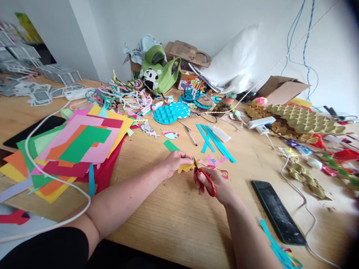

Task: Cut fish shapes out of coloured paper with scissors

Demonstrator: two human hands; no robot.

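Note:
My left hand [174,163] pinches a small piece of yellow paper [183,168] over the middle of the table. Red-handled scissors [212,185] are in my right hand [206,184], fingers closed round the handles. Their dark blades reach up beside the yellow paper, near my left fingertips. Pink paper scraps [215,162] lie just behind and to the right of my hands. A green paper strip [170,145] rests on the table beyond my left hand.
Colored paper sheets [84,144] are piled at left, crossed by a white cable. Blue strips [217,142], a pen [191,136] and blue scalloped discs [168,113] lie beyond my hands. A phone [277,211] lies at right, egg-carton trays [307,117] behind it.

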